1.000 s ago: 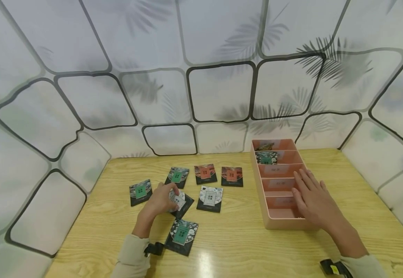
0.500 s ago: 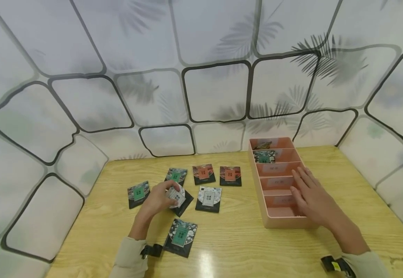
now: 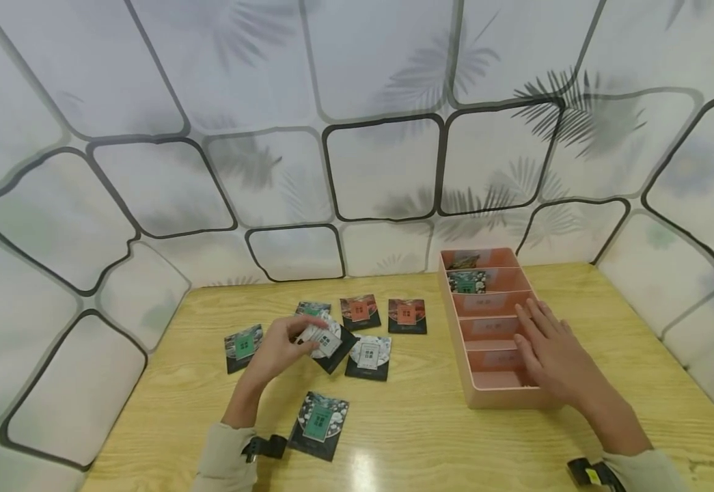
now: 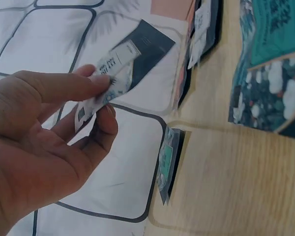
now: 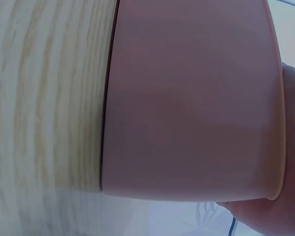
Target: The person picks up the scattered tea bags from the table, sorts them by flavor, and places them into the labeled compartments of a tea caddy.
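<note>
My left hand pinches a white-and-black sachet between thumb and fingers. In the left wrist view the sachet is tilted and clear of the table. Close to it lie a white-labelled sachet and a partly hidden green-labelled sachet. My right hand rests with extended fingers on the right rim of a pink divided box. A green-labelled sachet sits in its second compartment from the back, and a brownish packet in the rearmost. The right wrist view shows mostly the box's outer wall.
Two orange-labelled sachets lie toward the back of the wooden table. One green-labelled sachet is at the left, another nearer the front. A patterned wall covering stands behind the table.
My left hand has lifted the white-and-black sachet from its spot and brought it slightly right, over the edge of the neighbouring white-labelled one. My right hand has stayed on the box.
</note>
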Demonstrator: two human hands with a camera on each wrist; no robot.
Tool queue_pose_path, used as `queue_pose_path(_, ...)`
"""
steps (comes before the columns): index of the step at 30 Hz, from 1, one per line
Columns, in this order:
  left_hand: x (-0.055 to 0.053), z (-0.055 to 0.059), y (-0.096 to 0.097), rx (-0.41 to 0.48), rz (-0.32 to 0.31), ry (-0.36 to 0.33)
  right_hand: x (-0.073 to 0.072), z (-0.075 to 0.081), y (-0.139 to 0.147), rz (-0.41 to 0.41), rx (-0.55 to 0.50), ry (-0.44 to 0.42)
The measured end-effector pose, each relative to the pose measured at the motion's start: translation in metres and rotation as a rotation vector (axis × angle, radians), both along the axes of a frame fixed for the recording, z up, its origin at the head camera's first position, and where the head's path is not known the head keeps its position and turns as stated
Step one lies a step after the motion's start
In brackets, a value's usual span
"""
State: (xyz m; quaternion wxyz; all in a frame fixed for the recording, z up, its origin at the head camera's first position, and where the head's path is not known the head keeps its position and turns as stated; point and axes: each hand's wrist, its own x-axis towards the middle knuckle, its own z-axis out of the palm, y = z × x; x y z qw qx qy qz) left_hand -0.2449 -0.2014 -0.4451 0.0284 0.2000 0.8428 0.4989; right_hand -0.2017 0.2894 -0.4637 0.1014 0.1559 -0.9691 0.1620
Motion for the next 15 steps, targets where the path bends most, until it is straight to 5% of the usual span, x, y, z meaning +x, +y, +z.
queue_pose_path(8, 0.003, 0.009, 0.002, 0.142, -0.014, -0.066, 0.003, 0.002, -0.002, -0.021, 0.008, -0.027)
queue_pose_path(15, 0.005, 0.012, 0.006, 0.179, 0.027, -0.022, 0.003, 0.003, -0.003, -0.022, 0.007, -0.032)
